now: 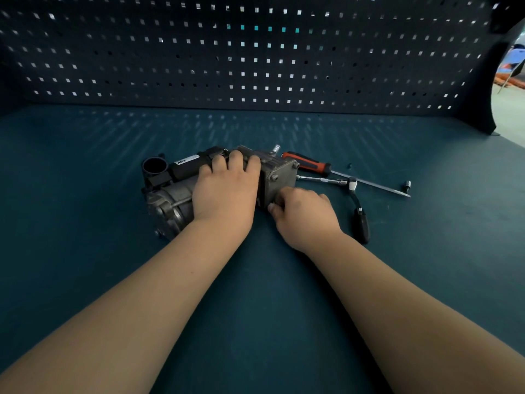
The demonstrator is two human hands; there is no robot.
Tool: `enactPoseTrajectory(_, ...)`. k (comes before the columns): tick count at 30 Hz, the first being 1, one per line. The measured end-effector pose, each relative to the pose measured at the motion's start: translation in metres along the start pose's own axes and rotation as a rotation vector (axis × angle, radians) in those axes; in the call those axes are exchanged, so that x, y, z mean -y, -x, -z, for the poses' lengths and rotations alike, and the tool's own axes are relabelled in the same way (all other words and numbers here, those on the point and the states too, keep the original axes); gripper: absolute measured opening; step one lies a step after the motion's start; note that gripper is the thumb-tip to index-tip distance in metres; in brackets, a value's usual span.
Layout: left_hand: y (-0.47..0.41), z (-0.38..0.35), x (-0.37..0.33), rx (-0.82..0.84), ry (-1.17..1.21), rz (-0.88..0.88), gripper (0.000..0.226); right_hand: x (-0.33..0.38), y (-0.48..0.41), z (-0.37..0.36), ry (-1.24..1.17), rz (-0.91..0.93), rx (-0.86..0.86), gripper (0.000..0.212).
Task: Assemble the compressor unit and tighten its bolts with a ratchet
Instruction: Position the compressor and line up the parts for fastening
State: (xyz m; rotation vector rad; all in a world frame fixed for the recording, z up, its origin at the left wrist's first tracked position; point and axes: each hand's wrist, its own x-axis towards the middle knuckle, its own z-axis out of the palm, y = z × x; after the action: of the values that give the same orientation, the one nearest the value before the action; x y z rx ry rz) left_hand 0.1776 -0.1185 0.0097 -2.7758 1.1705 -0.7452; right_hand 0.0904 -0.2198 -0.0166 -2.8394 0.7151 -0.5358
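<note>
Our left hand (227, 191) grips the grey cast-metal compressor unit (170, 200) from above, fingers (235, 160) curled over its top; our right hand (304, 214) pinches its square end cover (279, 177) at the lower edge.

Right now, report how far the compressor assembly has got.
Done: the end block sits on the compressor unit, two bolts showing in its face. In hand: left hand holds the unit down; right hand pinches at the block's lower corner, what it holds hidden. Left: the ratchet lies untouched on the bench, so tightening looks undone.
</note>
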Motion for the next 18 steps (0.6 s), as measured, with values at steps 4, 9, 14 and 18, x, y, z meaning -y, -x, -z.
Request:
enactPoseTrajectory(4,-0.0001,0.0001,0.0005,0.002,-0.001,-0.001,0.067,0.0006,-0.0013,-0.0001,0.060,0.034,-0.003,0.026)
enactPoseTrajectory(9,0.0002,0.0001,0.0005,-0.003,0.000,-0.007,0.067,-0.0002,-0.0011,-0.0010,0.090,0.048,-0.018,0.031)
enactPoseTrajectory(14,0.0001,-0.0008,0.0013,-0.006,-0.009,-0.011,0.068,0.0005,-0.0015,-0.0002,0.109,0.029,-0.032,0.035)
enactPoseTrajectory(18,0.0007,-0.0010,0.0010,-0.005,-0.013,-0.014,0.071,-0.0009,-0.0021,0.0025,0.065,0.016,-0.027,0.031)
